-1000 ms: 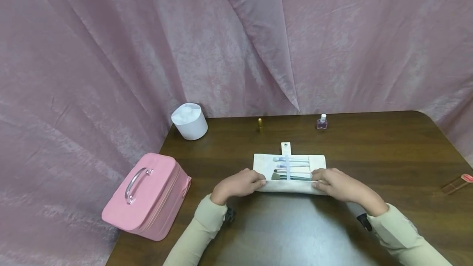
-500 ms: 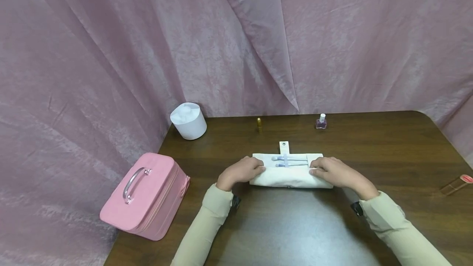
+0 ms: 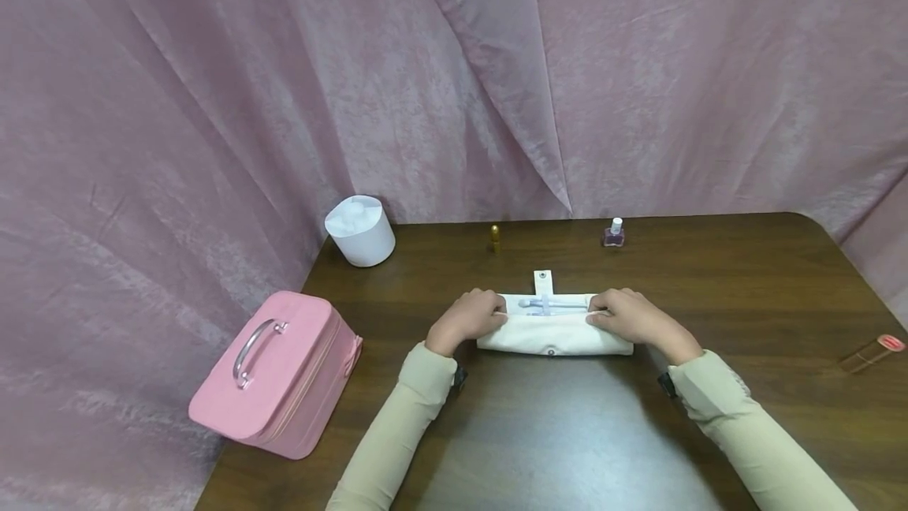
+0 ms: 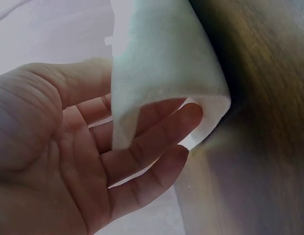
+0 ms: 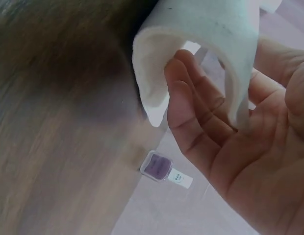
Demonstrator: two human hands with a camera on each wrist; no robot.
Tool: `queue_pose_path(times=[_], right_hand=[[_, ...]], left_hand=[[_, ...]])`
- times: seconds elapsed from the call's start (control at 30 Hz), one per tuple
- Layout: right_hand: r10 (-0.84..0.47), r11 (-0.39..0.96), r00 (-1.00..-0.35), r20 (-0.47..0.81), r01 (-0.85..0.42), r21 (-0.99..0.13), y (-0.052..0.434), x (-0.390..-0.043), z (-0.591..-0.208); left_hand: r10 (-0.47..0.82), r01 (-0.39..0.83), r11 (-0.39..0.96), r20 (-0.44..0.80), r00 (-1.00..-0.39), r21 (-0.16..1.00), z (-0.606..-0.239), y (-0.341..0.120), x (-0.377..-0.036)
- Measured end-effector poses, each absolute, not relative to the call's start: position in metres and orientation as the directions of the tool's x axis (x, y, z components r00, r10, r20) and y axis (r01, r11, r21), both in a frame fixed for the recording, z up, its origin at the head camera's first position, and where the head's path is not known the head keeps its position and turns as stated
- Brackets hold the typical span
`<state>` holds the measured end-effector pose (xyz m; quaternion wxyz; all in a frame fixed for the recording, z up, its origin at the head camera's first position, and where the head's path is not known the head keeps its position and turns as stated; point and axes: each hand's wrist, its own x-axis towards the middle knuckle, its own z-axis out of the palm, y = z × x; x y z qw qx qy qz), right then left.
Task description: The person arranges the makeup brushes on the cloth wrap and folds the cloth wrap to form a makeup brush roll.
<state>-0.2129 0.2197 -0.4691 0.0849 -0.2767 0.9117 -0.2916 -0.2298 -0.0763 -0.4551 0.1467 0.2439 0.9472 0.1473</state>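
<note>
While the cream brush roll point(image 3: 555, 329) lies mid-table, the left hand point(image 3: 467, 320) and right hand point(image 3: 634, 317) each curl round one end; soft, light felt, probably lumpy over the brushes point(image 3: 553, 304), best gripped at both ends

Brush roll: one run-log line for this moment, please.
left hand: grip on brush roll left end | right hand: grip on right end | roll: mostly rolled, brushes still showing | snap tab: unfastened
</note>
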Motion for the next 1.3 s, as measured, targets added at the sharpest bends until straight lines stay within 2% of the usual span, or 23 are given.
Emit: queue_pose_path(times=[0.33,0.43,0.57,0.63,0.73,0.83,0.97,1.07,1.17,1.3], right_hand=[[-0.47,0.738,-0.881,-0.052,-0.36,-0.571,0.212,-0.215,-0.475],[-0.456,0.747,-0.888,-0.049,-0.353,-0.563,0.209,-0.214,-0.475],[-0.458,0.75,-0.887,-0.055,-0.352,-0.561,0.209,-0.213,-0.476],[-0.453,0.753,-0.889,-0.064,-0.343,-0.562,0.209,-0.212,-0.477],[-0.447,0.754,-0.893,-0.063,-0.337,-0.563,0.209,-0.213,-0.477],[-0.446,0.756,-0.893,-0.054,-0.344,-0.557,0.207,-0.215,-0.476],[-0.445,0.761,-0.895,-0.045,-0.351,-0.545,0.206,-0.216,-0.475],[-0.418,0.767,-0.908,0.013,-0.361,-0.531,0.203,-0.21,-0.47],[-0.38,0.784,-0.915,0.136,-0.397,-0.477,0.197,-0.195,-0.461],[-0.426,0.793,-0.862,0.276,-0.503,-0.343,0.185,-0.167,-0.454]], left_hand=[[0.436,0.372,0.884,-0.21,-0.875,0.283,-0.458,-0.069,-0.233],[0.425,0.376,0.896,-0.212,-0.88,0.235,-0.456,-0.066,-0.232],[0.453,0.437,0.89,-0.16,-0.877,0.126,-0.45,-0.059,-0.22],[0.513,0.505,0.858,-0.113,-0.851,0.09,-0.447,-0.056,-0.211],[0.637,0.632,0.771,-0.066,-0.768,0.076,-0.445,-0.052,-0.199],[0.718,0.714,0.696,-0.071,-0.693,0.072,-0.447,-0.051,-0.188],[0.726,0.723,0.687,-0.096,-0.681,0.069,-0.451,-0.051,-0.178],[0.721,0.721,0.691,-0.096,-0.686,0.048,-0.454,-0.05,-0.174],[0.721,0.723,0.691,-0.098,-0.686,0.013,-0.456,-0.049,-0.171],[0.711,0.717,0.697,-0.101,-0.696,-0.031,-0.457,-0.046,-0.168]])
